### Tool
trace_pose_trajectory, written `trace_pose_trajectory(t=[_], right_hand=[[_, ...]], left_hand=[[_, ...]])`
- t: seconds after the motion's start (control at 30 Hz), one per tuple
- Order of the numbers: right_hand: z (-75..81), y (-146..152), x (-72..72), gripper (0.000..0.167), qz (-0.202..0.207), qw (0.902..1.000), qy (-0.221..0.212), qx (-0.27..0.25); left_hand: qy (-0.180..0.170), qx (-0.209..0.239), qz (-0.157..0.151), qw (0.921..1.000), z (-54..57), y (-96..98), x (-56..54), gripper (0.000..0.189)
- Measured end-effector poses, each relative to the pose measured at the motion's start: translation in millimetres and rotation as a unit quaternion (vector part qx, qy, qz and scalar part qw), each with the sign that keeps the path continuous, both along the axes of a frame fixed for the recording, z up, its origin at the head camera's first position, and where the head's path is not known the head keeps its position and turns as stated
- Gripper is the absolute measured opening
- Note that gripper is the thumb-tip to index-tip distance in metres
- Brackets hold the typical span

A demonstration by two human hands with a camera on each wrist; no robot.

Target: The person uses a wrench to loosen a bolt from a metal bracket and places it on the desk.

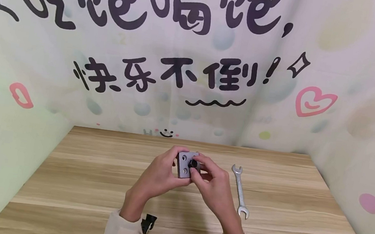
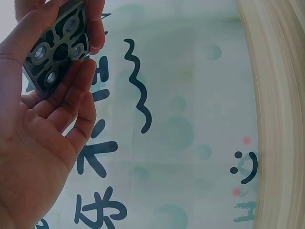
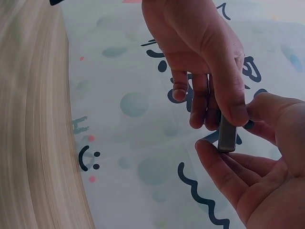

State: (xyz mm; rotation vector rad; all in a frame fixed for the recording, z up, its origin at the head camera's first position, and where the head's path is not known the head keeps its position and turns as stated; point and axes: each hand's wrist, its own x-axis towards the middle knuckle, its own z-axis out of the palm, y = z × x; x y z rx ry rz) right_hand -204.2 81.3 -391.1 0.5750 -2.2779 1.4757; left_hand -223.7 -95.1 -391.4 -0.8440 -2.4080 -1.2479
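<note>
My left hand (image 1: 161, 172) grips a square grey metal plate (image 1: 183, 167) by its edges, thumb along one side and fingers along the other. The plate is held up above the table, its front face tilted toward the head camera. Round holes show near its corners, and its back (image 2: 47, 78) has recesses around a dark round centre. At the middle of the front stands a black bolt (image 1: 193, 163), pinched between thumb and fingers of my right hand (image 1: 212, 182). In the right wrist view the plate (image 3: 227, 138) appears edge-on, and fingers mostly hide the bolt (image 3: 249, 124).
A silver double open-ended wrench (image 1: 240, 189) lies on the wooden table (image 1: 96, 172), right of the hands. Behind the table hangs a printed cloth wall (image 1: 187, 117). Black camera mounts (image 1: 148, 223) sit at both sleeves.
</note>
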Motion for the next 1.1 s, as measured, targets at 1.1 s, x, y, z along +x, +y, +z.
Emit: trace_pose_trajectory(t=[1.1], right_hand=[[2.7,-6.7,2.6,0.015,-0.063,0.9960,-0.054,-0.036]], left_hand=[[-0.016,-0.009,-0.004,0.9998,1.4,0.7,2.1,0.068]])
